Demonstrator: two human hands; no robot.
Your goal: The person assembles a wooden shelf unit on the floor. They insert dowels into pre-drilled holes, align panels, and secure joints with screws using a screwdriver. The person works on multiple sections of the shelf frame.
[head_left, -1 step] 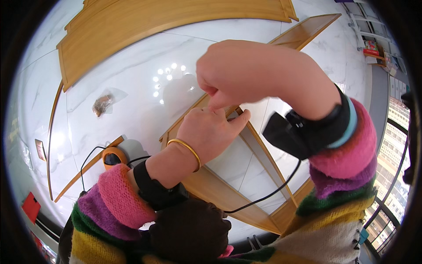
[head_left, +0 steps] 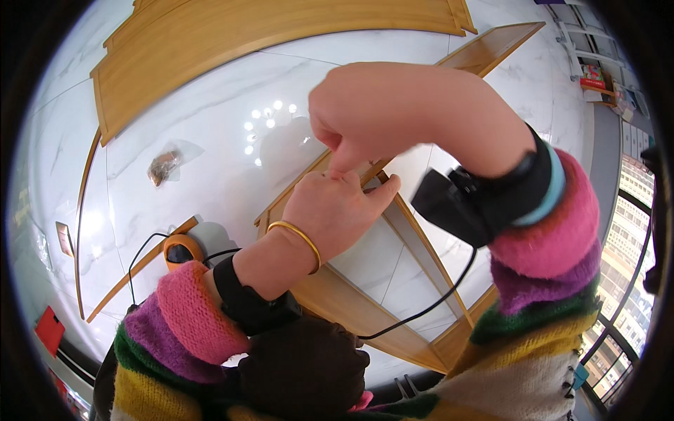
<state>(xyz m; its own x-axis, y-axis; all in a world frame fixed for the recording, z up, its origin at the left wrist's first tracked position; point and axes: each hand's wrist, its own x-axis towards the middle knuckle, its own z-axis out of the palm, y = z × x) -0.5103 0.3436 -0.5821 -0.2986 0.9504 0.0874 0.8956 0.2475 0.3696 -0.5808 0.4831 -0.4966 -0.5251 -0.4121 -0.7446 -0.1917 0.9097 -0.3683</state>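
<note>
My left hand (head_left: pixel 333 210), with a gold bangle at its wrist, grips the top corner of a light-brown wooden frame (head_left: pixel 344 319). Its thumb points right along the corner, and the fingertips are hidden from view. Directly above it, my right hand (head_left: pixel 351 105) is curled closed, wrist bent, with its lower fingers touching or almost touching the left knuckles. Whatever sits inside the right fist is hidden. The frame is made of several boards joined into a box shape, and white floor shows through it. Black devices are strapped to both wrists.
A large wooden panel (head_left: pixel 281 35) lies at the far side, with a narrower panel (head_left: pixel 495 45) to its right. On the left are a clear bag of small brownish parts (head_left: pixel 163 168), an orange-and-black object (head_left: pixel 181 251) and wooden strips (head_left: pixel 83 189). A black cable (head_left: pixel 432 309) crosses the frame.
My right hand and forearm have shifted slightly left. The left hand and the wooden frame look unmoved.
</note>
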